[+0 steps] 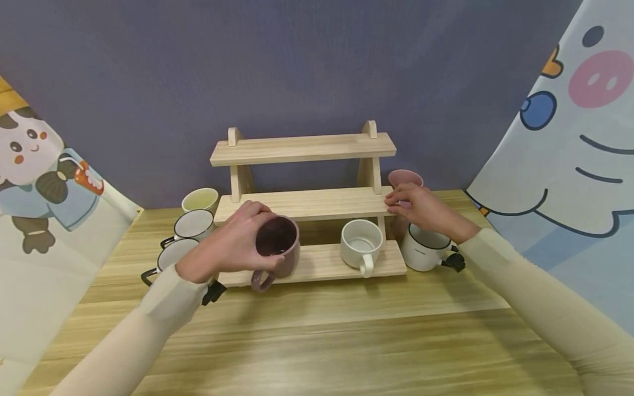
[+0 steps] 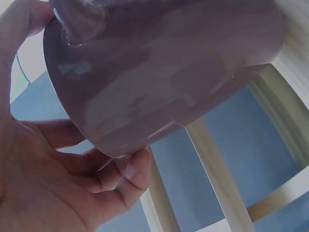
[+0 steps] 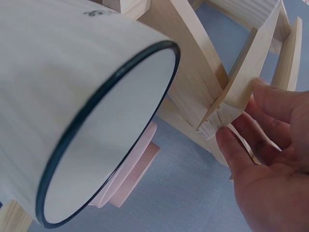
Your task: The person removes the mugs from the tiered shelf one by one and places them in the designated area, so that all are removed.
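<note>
My left hand (image 1: 238, 242) grips a mauve mug (image 1: 289, 264) by its rim, thumb on the near side and fingers over the far side. The mug is at the left of the bottom step of a wooden tiered shelf (image 1: 317, 203), its handle towards me; I cannot tell whether its base bears fully on the wood. In the left wrist view the fingertips press the mug's (image 2: 164, 72) wall. My right hand (image 1: 418, 206) pinches the right end of the middle step; the right wrist view shows thumb and fingers around the plank end (image 3: 227, 113).
A white ribbed mug (image 1: 361, 242) stands on the bottom step. White dark-rimmed mugs (image 1: 193, 224) and a yellowish cup (image 1: 200, 199) are at the left. Right of the shelf are another white dark-rimmed mug (image 1: 423, 250) and a pink cup (image 1: 405, 177). A wall rises behind.
</note>
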